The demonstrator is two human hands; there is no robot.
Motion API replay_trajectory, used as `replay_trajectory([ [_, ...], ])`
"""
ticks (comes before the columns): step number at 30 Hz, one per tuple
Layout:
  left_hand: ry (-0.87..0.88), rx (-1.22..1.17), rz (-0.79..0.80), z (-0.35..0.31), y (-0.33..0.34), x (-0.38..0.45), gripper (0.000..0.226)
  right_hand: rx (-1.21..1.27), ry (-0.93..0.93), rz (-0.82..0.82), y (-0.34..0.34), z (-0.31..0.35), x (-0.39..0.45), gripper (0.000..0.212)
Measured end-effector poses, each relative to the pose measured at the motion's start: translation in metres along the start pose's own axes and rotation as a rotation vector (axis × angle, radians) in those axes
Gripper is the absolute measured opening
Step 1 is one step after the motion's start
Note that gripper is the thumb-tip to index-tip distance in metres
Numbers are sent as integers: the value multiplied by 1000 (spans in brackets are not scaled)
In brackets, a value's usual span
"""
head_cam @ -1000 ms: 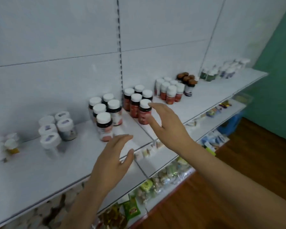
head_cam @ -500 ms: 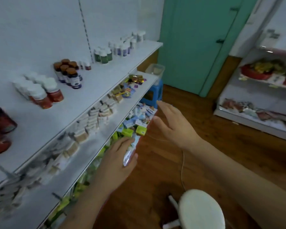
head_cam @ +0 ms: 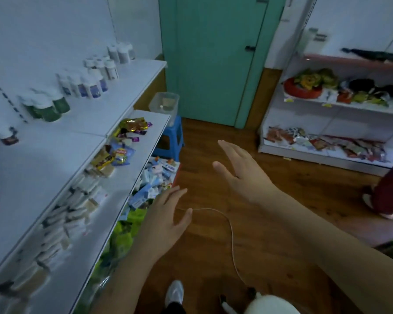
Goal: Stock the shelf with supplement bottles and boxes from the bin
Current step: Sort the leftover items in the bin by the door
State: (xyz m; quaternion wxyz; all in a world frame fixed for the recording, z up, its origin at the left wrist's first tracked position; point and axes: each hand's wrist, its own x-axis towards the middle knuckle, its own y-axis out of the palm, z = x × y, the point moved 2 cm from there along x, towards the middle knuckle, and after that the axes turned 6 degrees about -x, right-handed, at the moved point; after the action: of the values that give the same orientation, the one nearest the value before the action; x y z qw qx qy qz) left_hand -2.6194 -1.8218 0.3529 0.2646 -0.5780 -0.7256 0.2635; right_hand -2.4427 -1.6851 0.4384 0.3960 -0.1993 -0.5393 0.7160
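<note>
On the left, bottles stood on the top shelf. The left hand and right hand hung over the floor, fingers spread, holding nothing. The far bin on the blue stool probably needed reaching next.

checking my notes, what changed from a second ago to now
The view swung right, off the red-label bottles toward the clear bin on the blue stool. Both hands came away from the shelf: left hand and right hand now hover over the floor. Both stayed open and empty.
</note>
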Motion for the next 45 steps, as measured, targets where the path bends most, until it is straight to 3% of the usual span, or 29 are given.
replay_trajectory([
  [9,78,67,17,14,-48,204,59,-4,20,-20,-30,-42,183,76],
  [14,64,65,40,30,-38,300,74,33,80,-14,-25,-103,267,77],
  [19,27,69,24,49,-14,418,63,41,39,0,-11,-184,376,73],
  [23,-8,83,9,46,-4,528,72,70,-13,58,-11,-244,470,72],
  [30,-65,168,-70,37,-3,677,65,68,-127,91,-33,-317,636,72],
  [35,-154,203,-81,57,0,748,72,32,-182,123,-17,-343,740,68],
  [45,-240,140,-80,152,-6,911,65,-135,-363,201,56,-353,953,67],
])
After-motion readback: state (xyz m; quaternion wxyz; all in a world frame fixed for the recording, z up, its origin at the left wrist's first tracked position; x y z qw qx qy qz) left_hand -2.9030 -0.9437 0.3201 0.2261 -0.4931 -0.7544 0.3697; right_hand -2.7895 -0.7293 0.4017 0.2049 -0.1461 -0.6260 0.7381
